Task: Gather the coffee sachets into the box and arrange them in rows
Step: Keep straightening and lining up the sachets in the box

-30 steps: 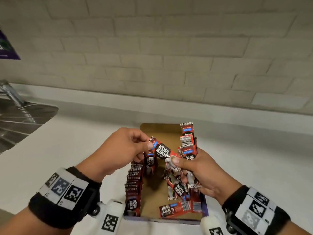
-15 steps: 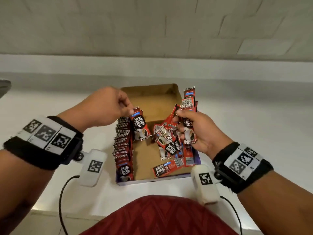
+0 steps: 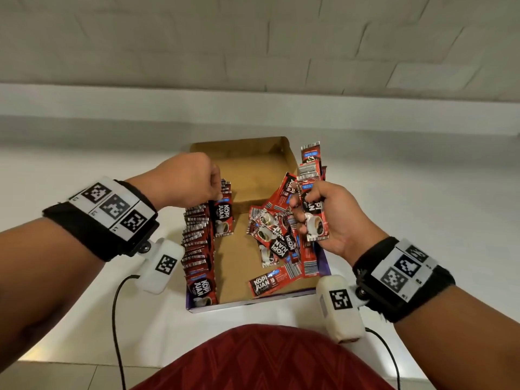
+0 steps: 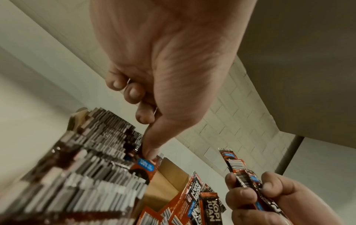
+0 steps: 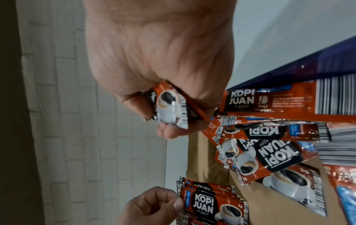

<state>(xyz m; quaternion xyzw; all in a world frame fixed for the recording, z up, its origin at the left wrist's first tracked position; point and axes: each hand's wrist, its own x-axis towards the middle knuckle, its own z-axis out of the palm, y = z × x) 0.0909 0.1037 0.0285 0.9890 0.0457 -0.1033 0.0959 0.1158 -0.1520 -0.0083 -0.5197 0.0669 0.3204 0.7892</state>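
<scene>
My left hand (image 3: 185,178) pinches one sachet (image 3: 223,218) against the row (image 3: 197,243) in the box (image 3: 253,161). My right hand (image 3: 332,218) grips a bunch of sachets (image 3: 311,175).

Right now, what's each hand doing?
Left hand: pinching one sachet at the row.
Right hand: gripping a bunch of sachets.

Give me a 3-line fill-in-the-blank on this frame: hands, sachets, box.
1. The left hand pinches one sachet by its ____ edge.
2. The tidy row of sachets stands along the box's ____ wall, seen from the head camera.
3. The right hand grips a ____ of sachets above the box, over the loose pile.

Missing words: top; left; bundle
</scene>
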